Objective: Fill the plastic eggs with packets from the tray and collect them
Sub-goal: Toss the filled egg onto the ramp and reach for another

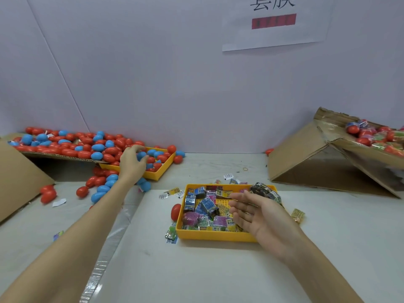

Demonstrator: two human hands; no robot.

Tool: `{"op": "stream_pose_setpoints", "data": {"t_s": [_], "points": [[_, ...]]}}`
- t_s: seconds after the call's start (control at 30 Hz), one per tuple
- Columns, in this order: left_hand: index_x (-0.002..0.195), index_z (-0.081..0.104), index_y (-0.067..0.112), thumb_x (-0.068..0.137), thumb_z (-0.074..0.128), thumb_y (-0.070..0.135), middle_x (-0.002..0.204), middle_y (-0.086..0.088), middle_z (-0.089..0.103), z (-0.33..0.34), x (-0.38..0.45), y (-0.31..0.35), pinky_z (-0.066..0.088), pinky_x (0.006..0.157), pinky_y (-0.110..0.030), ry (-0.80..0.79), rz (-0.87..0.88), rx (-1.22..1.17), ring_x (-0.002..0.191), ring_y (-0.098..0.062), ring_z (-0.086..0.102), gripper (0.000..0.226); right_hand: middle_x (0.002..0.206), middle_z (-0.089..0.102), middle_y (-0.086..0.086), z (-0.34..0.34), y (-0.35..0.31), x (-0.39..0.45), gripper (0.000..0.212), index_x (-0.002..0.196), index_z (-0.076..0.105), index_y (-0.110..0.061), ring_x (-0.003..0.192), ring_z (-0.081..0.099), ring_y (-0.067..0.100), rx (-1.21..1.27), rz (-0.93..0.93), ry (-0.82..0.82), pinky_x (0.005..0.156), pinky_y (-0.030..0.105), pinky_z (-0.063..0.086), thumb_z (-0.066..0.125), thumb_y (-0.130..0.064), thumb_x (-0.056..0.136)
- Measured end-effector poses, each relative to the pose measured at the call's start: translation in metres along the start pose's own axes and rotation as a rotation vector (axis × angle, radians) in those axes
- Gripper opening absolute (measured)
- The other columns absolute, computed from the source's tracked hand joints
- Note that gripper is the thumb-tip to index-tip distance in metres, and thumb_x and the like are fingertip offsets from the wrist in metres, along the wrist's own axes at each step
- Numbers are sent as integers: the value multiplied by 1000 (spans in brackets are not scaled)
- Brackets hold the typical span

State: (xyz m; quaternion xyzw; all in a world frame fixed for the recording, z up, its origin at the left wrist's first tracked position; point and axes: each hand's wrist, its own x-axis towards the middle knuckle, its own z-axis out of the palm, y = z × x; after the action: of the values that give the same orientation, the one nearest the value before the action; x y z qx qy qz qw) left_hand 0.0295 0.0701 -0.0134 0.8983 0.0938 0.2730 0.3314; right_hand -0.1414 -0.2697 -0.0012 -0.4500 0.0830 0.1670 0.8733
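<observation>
Left hand (pixel 132 160): fingers curled over blue egg halves (pixel 143 155) in far yellow tray (pixel 161 171); actual grip indiscernible
Right hand (pixel 258 212): released, fingers straight, above packet tray (pixel 209 235)
Packets (pixel 207 206): judged light, crinkly, slippery; pinch at edge
Eggs: judged hard, smooth, prone to rolling; cup around middle

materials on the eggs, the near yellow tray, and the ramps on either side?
Eggs: smooth glossy plastic by the look; highlights on the red and blue shells.
Near yellow tray: moulded rigid plastic, satin; uniform colour, dotted grid floor.
Ramps: corrugated cardboard, matte brown; a torn fluted edge shows on the right one.
</observation>
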Motion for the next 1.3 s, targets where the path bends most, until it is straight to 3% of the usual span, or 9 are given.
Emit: {"op": "stream_pose_setpoints", "data": {"t_s": [0.1, 0.27, 0.4, 0.5, 0.63, 0.87, 1.07, 1.2, 1.3], "points": [[118, 66, 7, 92, 76, 16, 113, -6, 68, -6, -29, 19, 57, 87, -34, 17, 96, -136, 104, -23, 64, 29, 87, 75, 14, 0, 0, 0, 27, 101, 75, 1, 74, 73, 19, -203, -150, 0, 64, 24, 60, 51, -12, 106], [110, 70, 13, 96, 71, 27, 94, 0, 73, -12, -103, 65, 60, 71, -26, -117, 154, -472, 81, -16, 70, 19, 97, 73, -13, -10, 10, 9, 20, 99, 78, -23, 84, 65, 3, -1263, -704, 153, 74, 10, 49, 62, -10, 99], [116, 73, 23, 93, 75, 23, 106, 8, 74, -10, -151, 89, 59, 82, -25, -312, 234, -559, 95, -13, 70, 22, 105, 63, -9, -12, 11, 21, 22, 113, 76, -26, 90, 55, 5, -1695, -535, 25, 80, 17, 45, 70, -37, 95], [116, 75, 29, 89, 79, 18, 116, 7, 69, -9, -168, 89, 56, 94, -26, -416, 279, -538, 109, -12, 66, 29, 89, 62, -15, -10, 7, 25, 24, 101, 76, -30, 81, 58, 2, -1560, -394, 1, 66, 11, 43, 82, -44, 83], [115, 76, 25, 89, 79, 16, 115, 7, 65, -10, -175, 86, 55, 95, -33, -420, 359, -439, 111, -16, 62, 28, 76, 67, -10, -13, 4, 30, 15, 86, 73, -28, 66, 58, -1, -1489, -284, -27, 60, 13, 45, 87, -29, 81], [113, 74, 37, 90, 77, 19, 115, 13, 64, -11, -182, 93, 58, 83, -25, -394, 368, -490, 114, -13, 61, 29, 85, 68, -11, -17, 12, 26, 7, 91, 72, -24, 74, 61, 3, -1478, -511, 98, 61, 11, 43, 71, -29, 95], [103, 77, 39, 88, 79, 21, 114, 17, 67, -14, -184, 97, 55, 96, -22, -507, 199, -680, 117, -8, 65, 24, 84, 73, -11, -17, 10, 22, 13, 89, 80, -22, 83, 64, 1, -1281, -675, 160, 71, 7, 44, 69, -21, 97], [102, 74, 26, 85, 76, 33, 103, 10, 74, -14, -187, 99, 58, 84, -21, -480, 145, -727, 103, -11, 71, 18, 83, 74, -14, -18, 9, 22, 17, 89, 80, -25, 87, 64, -2, -1180, -663, 166, 72, 6, 44, 67, -22, 98], [105, 63, 22, 103, 59, 19, 100, 8, 73, -12, -188, 100, 58, 87, -27, -451, 172, -627, 102, -10, 69, 5, 90, 75, -15, -19, 10, 23, 17, 100, 82, -23, 90, 65, -1, -1168, -664, 177, 76, 9, 47, 65, -25, 100]]}}
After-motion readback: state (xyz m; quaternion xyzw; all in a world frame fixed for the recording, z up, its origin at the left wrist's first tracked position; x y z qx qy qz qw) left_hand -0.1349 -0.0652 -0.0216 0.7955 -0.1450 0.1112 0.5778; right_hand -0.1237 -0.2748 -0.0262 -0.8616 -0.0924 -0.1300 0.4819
